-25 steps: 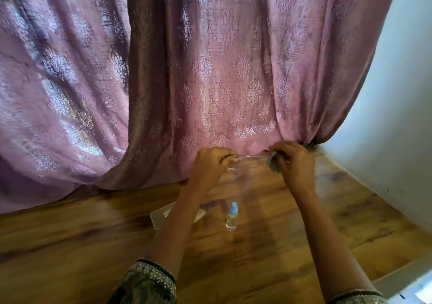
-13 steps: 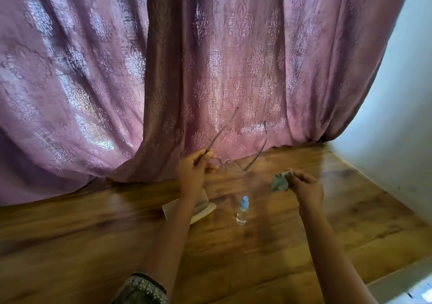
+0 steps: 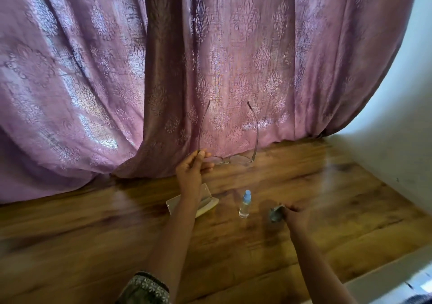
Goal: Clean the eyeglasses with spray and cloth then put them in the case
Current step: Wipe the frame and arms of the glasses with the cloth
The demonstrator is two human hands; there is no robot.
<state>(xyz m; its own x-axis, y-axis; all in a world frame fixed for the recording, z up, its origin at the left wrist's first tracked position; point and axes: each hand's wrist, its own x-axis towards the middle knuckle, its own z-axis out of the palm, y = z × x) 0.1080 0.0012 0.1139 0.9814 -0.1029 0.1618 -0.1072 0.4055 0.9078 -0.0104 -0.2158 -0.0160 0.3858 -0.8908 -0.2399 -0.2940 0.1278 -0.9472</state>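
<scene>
Wooden surface [image 3: 327,186], pink curtain [image 3: 233,58] filling my view; left hand [image 3: 191,170] mid-frame is pinching the eyeglasses [image 3: 230,160], right hand [image 3: 295,216] lower right is clutching the cloth [image 3: 275,213].

One wide camera on my head looks forward and down, close over my left hand [image 3: 190,170] and right hand [image 3: 295,215], onto the table [image 3: 93,245] and curtain [image 3: 233,58].

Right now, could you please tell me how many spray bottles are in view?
1. The spray bottle stands upright on the wooden surface, between the case and the right hand, which grips the cloth. I see no other.
</scene>
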